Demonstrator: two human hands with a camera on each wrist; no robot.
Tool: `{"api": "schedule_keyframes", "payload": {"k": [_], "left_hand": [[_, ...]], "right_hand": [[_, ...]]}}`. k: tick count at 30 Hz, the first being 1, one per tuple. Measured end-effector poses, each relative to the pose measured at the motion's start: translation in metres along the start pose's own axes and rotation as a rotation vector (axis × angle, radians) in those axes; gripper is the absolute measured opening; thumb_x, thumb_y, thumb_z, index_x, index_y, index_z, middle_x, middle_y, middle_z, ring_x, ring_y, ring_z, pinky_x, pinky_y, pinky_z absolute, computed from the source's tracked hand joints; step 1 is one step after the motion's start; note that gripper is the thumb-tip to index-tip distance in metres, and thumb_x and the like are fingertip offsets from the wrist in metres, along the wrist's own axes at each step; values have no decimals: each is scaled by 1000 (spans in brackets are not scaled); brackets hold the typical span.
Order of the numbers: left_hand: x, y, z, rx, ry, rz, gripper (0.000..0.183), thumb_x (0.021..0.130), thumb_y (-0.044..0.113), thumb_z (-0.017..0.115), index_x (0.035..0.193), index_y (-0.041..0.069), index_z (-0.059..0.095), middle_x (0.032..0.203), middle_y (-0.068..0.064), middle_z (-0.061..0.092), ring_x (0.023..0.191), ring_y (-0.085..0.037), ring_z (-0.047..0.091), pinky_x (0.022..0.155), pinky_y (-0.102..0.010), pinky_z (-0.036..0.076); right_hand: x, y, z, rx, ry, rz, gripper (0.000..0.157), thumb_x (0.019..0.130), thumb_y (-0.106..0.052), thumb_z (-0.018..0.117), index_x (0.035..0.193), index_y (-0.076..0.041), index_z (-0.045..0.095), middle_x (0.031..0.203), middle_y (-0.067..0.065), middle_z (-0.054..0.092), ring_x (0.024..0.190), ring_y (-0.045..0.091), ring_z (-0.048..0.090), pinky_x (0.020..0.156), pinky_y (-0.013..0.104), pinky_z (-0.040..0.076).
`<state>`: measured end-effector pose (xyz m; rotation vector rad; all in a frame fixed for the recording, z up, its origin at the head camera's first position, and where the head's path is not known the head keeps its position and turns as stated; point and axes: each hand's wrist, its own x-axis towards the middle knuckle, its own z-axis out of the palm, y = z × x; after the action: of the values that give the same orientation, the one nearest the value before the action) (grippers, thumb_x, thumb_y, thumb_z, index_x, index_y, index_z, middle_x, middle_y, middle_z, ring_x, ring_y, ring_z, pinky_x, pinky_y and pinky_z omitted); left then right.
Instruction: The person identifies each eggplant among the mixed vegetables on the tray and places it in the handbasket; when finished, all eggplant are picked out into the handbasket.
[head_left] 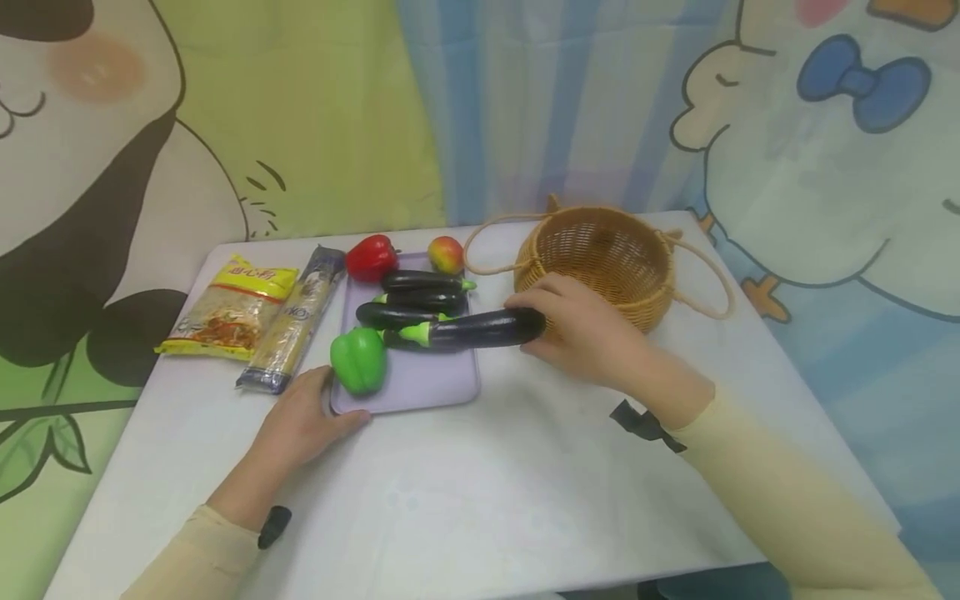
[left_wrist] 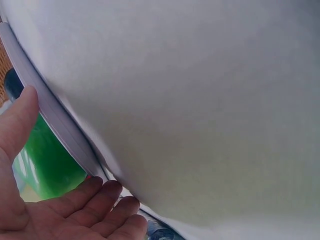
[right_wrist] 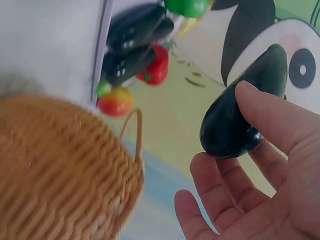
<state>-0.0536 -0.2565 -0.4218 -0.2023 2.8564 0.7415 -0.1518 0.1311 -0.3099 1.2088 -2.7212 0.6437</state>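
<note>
My right hand (head_left: pixel 573 329) pinches a dark purple eggplant (head_left: pixel 487 328) by its blunt end, between thumb and fingers. Its green stem points left, over the near part of a lilac tray (head_left: pixel 435 387). Several more eggplants (head_left: pixel 423 300) lie on that tray, one partly hidden under the held one. A green bell pepper (head_left: pixel 358 361) sits at the tray's near left corner. There my left hand (head_left: pixel 303 417) rests against the rim, thumb along the near edge and fingers by the left side. The left wrist view shows those fingers (left_wrist: pixel 95 205) mostly straight.
Just beyond my right hand stands a wicker basket (head_left: pixel 660 292) with looped handles. A red bell pepper (head_left: pixel 372 258) and a red-yellow fruit (head_left: pixel 446 254) are at the tray's far end. Left of the tray lie a long noodle pack (head_left: pixel 296 321) and a yellow-edged food bag (head_left: pixel 228 308).
</note>
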Motion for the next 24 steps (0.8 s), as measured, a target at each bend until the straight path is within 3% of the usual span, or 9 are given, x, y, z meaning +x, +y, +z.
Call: {"api": "schedule_keyframes", "payload": {"k": [8, 14, 24], "left_hand": [[2, -1, 1, 5, -23, 1, 105, 85, 55, 82, 157, -6, 35, 159, -34, 40, 146, -55, 38, 119, -72, 35], [-1, -4, -3, 5, -34, -11, 109, 84, 58, 82, 157, -7, 33, 159, -36, 38, 146, -57, 36, 119, -74, 33], [1, -2, -1, 3, -41, 8, 110, 84, 57, 81, 157, -9, 32, 158, -38, 37, 144, -59, 37, 118, -74, 33]], "right_hand": [[-11, 19, -27, -45, 52, 29, 51, 82, -18, 90, 129, -15, 70, 119, 7, 66, 113, 26, 61, 101, 45, 55], [-12, 25, -43, -74, 63, 60, 54, 82, -8, 88, 131, -12, 68, 119, 11, 66, 113, 29, 60, 101, 49, 54], [-11, 45, -62, -84, 0, 267, 58, 85, -12, 87, 138, -12, 64, 131, 11, 62, 122, 29, 58, 106, 52, 55]]}}
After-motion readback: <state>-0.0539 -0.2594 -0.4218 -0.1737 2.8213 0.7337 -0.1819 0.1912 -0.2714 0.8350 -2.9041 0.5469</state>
